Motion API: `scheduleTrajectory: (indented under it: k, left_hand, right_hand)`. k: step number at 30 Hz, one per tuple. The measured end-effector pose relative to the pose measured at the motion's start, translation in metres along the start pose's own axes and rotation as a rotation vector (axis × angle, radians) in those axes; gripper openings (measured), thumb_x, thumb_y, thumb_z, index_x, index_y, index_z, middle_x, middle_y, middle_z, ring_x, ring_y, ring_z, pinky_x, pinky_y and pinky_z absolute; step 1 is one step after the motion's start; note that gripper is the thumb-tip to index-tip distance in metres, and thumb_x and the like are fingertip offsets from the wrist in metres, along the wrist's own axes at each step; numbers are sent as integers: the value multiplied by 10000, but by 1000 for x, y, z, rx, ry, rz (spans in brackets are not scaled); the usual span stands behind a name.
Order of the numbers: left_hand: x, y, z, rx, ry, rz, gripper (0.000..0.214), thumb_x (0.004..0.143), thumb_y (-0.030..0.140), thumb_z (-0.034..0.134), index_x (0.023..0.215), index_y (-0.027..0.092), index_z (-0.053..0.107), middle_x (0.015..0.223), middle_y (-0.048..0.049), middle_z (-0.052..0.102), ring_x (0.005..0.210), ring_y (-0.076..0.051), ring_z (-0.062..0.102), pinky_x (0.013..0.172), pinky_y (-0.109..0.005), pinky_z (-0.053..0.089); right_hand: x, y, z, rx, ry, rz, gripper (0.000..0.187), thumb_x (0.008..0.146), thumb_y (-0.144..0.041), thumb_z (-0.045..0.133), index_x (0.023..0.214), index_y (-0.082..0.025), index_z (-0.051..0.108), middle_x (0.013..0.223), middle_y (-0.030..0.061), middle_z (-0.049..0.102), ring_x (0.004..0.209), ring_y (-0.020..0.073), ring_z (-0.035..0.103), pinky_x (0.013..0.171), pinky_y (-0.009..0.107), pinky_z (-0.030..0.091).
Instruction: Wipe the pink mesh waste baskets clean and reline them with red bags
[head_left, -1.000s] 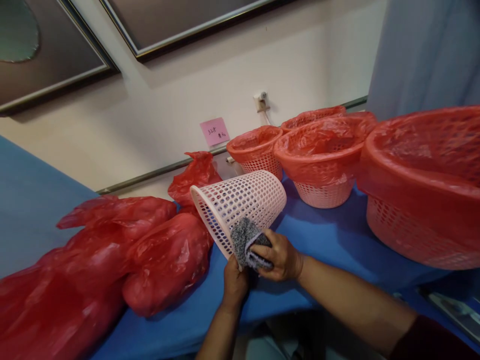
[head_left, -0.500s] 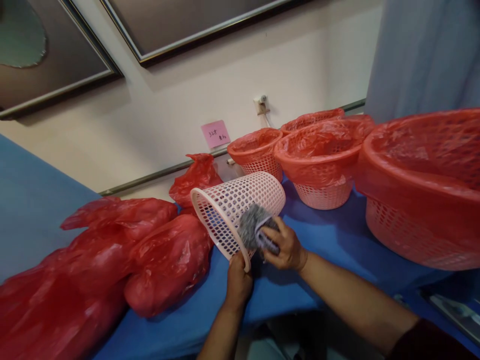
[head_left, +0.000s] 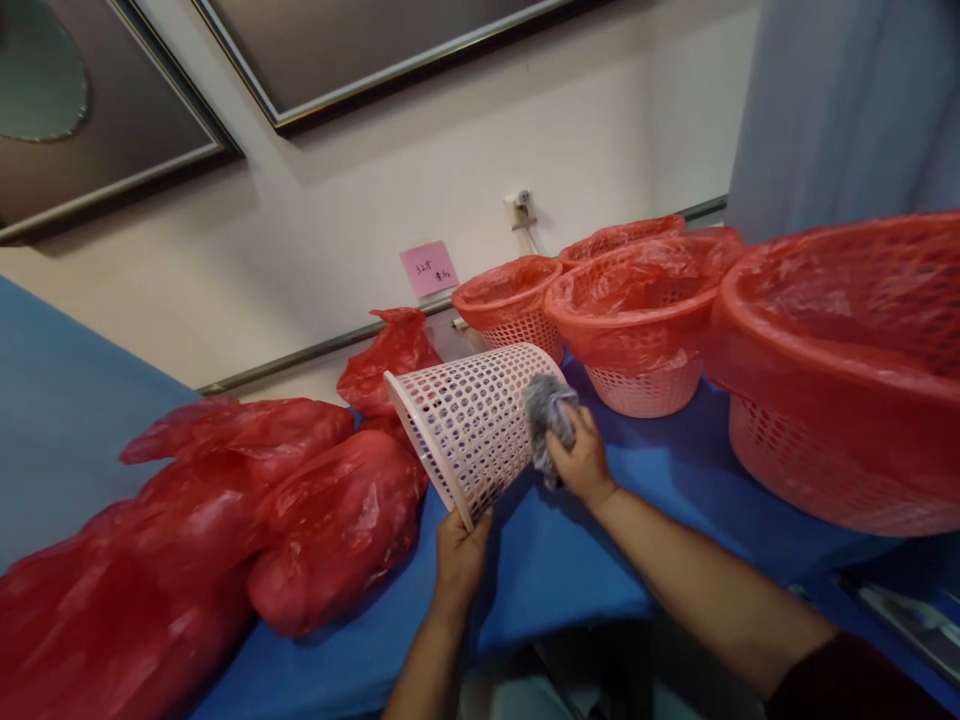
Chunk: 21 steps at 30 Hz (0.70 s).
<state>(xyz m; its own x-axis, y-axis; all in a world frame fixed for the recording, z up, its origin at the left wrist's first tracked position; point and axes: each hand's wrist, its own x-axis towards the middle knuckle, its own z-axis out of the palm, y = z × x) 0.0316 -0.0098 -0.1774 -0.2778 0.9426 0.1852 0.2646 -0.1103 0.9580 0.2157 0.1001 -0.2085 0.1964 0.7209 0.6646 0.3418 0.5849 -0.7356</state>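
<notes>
A pale pink perforated plastic basket (head_left: 480, 410) lies tilted on its side over the blue-covered table (head_left: 570, 580), its mouth facing left. My left hand (head_left: 460, 560) grips the near edge of its rim, fingers partly hidden behind it. In my right hand (head_left: 586, 460) is a bunched grey cloth (head_left: 549, 425), pressed against the basket's side near its base. The right fingers are wrapped round the cloth.
Right of the basket stand several baskets lined with red bags: a small one (head_left: 517, 310), a middle one (head_left: 641, 340) and a large one (head_left: 840, 430). Full red plastic bags (head_left: 337, 520) lie to the left. A pink note (head_left: 429, 269) is on the wall.
My right hand has slid the cloth from near the basket's rim toward its base. The basket has turned slightly, and my left hand has shifted a little left on the rim.
</notes>
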Motion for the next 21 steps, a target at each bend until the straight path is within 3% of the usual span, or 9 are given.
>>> scheduleTrajectory:
  k: [2,4,6,10,12,14,16,19,21]
  left_hand:
    - [-3,-16,2,23,7,-6,432,752,378,749,1113,143,770,1203,-133,758,1207,-327,669,1146,-521,440]
    - [-4,-28,5,79,19,16,432,769,387,722,1127,149,764,1209,-127,756,1204,-323,670,1138,-514,449]
    - [-5,-34,7,137,36,63,422,786,393,695,1131,158,759,1208,-116,757,1198,-316,671,1118,-495,472]
    - [-4,-37,7,213,18,80,361,818,432,661,1032,162,768,1063,-96,790,1004,-303,731,927,-439,596]
    - [-3,-36,4,221,-15,74,348,837,442,641,995,161,772,1001,-88,795,920,-290,739,851,-417,619]
    - [-1,-36,-1,235,-21,111,338,840,415,634,1021,169,777,1062,-87,792,1006,-298,727,938,-439,593]
    - [3,-38,-6,254,-6,143,339,834,383,632,1061,176,777,1140,-85,779,1118,-306,697,1050,-473,531]
    - [10,-43,-14,260,5,130,347,816,369,644,1072,172,770,1140,-91,780,1119,-310,701,1073,-509,508]
    - [14,-46,-18,252,-6,132,355,803,370,656,1077,173,765,1146,-97,777,1122,-312,701,1069,-515,509]
  right_hand:
    - [12,12,1,-38,91,181,459,876,-339,538,1295,-163,604,1082,137,621,1044,295,638,958,485,550]
    - [12,13,2,-50,63,176,473,879,-354,540,1306,-158,597,1090,141,618,1051,297,640,964,487,550]
    - [0,2,1,-29,-42,19,493,874,-340,559,1337,-170,572,1158,151,599,1048,283,645,948,460,563]
    - [-35,-31,-1,127,-268,-480,522,838,-353,613,1344,-235,561,1277,148,563,1015,271,655,840,417,602]
    - [-41,-39,-2,172,-297,-567,524,834,-357,622,1343,-244,564,1278,148,571,1007,278,657,799,413,610]
    - [-35,-33,0,148,-252,-431,524,847,-329,611,1358,-229,557,1289,156,575,1031,284,656,837,429,606]
    - [-19,-17,3,93,-138,-167,510,868,-322,584,1362,-200,556,1271,164,590,1083,295,647,922,468,580]
    - [6,12,9,69,42,229,490,886,-364,543,1321,-139,578,1165,170,639,1102,305,640,987,517,540]
    - [14,22,11,79,88,350,483,885,-382,532,1291,-125,590,1118,164,660,1082,305,645,988,531,535]
